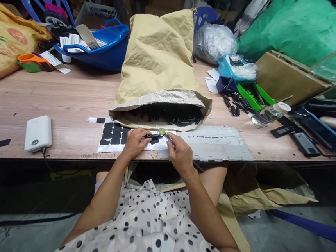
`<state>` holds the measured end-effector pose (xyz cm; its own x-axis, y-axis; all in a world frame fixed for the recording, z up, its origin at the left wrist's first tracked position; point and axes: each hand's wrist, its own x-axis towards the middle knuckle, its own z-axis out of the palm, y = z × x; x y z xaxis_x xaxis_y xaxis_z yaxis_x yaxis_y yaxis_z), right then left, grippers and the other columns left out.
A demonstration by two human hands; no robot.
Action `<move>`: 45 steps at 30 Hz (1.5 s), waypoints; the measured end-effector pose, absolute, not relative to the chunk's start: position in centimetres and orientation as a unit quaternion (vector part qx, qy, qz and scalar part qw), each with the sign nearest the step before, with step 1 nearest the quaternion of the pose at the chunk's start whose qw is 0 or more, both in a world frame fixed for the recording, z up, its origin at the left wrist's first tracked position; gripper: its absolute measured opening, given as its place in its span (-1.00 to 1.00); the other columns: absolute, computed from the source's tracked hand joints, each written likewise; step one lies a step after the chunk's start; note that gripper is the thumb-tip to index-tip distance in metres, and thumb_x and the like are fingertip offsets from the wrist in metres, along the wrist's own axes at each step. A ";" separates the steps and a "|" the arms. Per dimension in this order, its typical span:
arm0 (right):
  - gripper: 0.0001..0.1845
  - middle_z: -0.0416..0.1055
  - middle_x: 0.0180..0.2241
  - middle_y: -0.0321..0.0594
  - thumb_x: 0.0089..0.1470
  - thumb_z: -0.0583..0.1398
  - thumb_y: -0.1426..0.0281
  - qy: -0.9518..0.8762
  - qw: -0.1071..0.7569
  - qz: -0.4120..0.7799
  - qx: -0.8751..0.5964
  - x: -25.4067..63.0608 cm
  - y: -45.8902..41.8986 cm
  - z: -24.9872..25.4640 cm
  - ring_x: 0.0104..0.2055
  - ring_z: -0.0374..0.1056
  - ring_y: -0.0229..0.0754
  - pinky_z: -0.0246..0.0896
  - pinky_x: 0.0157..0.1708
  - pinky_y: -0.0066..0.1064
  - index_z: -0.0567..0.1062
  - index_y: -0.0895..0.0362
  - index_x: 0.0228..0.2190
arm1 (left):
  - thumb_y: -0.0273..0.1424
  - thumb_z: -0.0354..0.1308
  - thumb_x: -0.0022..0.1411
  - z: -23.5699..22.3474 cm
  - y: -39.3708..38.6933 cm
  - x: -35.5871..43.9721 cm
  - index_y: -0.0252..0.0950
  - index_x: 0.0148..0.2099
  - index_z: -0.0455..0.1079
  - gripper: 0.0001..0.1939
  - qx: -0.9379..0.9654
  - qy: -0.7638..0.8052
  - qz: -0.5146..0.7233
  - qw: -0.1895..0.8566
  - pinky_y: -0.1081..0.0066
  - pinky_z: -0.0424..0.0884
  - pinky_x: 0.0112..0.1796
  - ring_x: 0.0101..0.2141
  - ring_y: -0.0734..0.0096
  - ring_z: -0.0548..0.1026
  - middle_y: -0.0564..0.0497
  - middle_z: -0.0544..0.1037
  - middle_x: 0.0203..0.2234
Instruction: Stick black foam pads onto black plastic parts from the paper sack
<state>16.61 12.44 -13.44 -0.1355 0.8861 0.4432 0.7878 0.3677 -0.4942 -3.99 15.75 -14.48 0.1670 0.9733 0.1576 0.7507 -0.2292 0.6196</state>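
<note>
My left hand [135,142] is closed on a small slim black piece [156,136] at the table's front edge. A thin metal-shafted tool with a yellow-green tip [162,131] is gripped in my right hand [181,154]. Its tip is right beside the black piece; whether they touch I cannot tell. A dark handle end [198,167] shows below my right wrist. Under my left hand lies a white sheet with rows of black rounded stickers [116,134]. Just beyond both hands, a tan woven sack [159,54] lies with its mouth toward me, many black pieces [169,112] inside.
A grey board [213,143] lies right of the sheet. White power bank [38,133] with cable is at left. Blue basin [104,51] is at back left. At right are a green tray [255,95], a bottle [270,114] and black devices [304,144].
</note>
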 end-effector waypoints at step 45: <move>-0.52 0.40 -0.23 -0.14 0.17 0.09 0.59 -0.729 0.257 -0.109 -0.625 17.7 14.6 -16.2 -0.26 0.17 -0.13 0.02 -0.32 -0.36 0.59 -0.02 0.00 | -0.36 0.18 0.25 -14.8 15.7 -3.9 -0.13 -0.11 0.55 -0.82 0.737 0.591 0.265 0.193 0.13 0.27 0.02 -0.11 0.17 0.47 0.00 0.54 -0.24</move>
<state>17.74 14.58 -16.24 -0.0866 0.8546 0.5120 0.9673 0.1952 -0.1623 -3.85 15.66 -14.83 0.1612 0.9736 0.1618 0.7688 -0.2267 0.5980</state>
